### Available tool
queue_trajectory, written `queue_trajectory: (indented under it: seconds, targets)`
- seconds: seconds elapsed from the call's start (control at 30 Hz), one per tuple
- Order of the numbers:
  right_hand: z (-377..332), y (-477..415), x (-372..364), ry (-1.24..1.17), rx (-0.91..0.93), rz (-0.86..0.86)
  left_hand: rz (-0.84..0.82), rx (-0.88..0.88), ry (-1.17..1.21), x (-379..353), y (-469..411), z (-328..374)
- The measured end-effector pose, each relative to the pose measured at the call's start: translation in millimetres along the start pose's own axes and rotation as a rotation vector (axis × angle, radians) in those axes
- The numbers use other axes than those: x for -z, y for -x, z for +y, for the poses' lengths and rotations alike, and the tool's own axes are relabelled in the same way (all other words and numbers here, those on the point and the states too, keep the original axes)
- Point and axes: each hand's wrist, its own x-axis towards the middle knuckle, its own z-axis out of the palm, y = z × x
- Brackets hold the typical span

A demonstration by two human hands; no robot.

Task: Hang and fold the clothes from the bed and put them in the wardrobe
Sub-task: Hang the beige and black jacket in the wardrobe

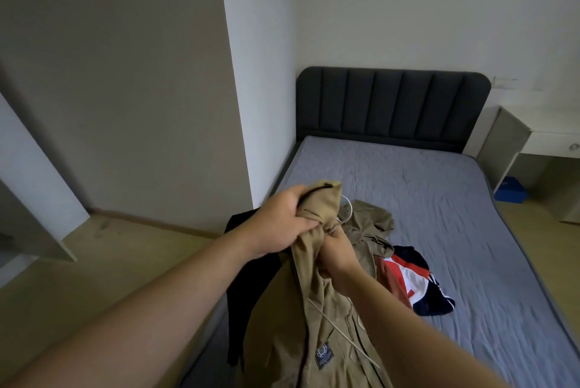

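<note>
Head view, centre frame: left hand [282,221] grips the khaki jacket [317,318] by its bunched top, and right hand [337,251] curls its fingers into the fabric just below. The jacket drapes over the bed [455,205] at lower centre, white hanger [347,208] peeking behind.

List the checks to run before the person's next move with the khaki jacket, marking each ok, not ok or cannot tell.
1. Left hand grips the khaki jacket at its top: ok.
2. Right hand grips the jacket just below: ok.
3. White hanger seated in the shoulders: cannot tell; only a curved part shows.
4. Jacket clear of the bed: not ok; khaki cloth trails onto the mattress.
5. Bed emptied of clothes: not ok; a black garment and a red, white and navy garment lie there.
</note>
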Motion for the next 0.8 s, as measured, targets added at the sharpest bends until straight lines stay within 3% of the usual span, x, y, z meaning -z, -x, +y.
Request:
queue_trajectory:
  seconds: [0.17,0.2,0.3,0.37,0.47,0.63,0.8]
  targets:
    - [-11.4,-0.7,10.2,0.05,0.02,0.071,-0.1,0.055,0.134,-4.7,1.1,8.6]
    - [-12.9,-0.8,11.3,0.059,0.022,0.083,-0.081,0.055,0.051,-1.3,0.6,5.7]
    - [-25.1,3.7,7.6,0.018,0.05,0.02,0.036,-0.048,-0.499,10.3,-2.0,-9.0]
    - [-37.5,7.7,5.4,0.024,0.093,-0.052,-0.002,-0.091,-0.726,12.6,-7.0,-25.2]
    - [-53.2,10.9,5.6,-0.041,0.128,-0.168,-0.105,-0.118,-0.694,12.6,-12.3,-35.9]
    - [-66.3,11.5,9.5,-0.242,0.039,-0.165,0.023,-0.217,-0.536,13.3,-15.1,-34.7]
    - [-71.6,5.5,12.9,-0.265,-0.004,-0.281,0.144,-0.172,-0.635,11.3,-24.3,-18.0]
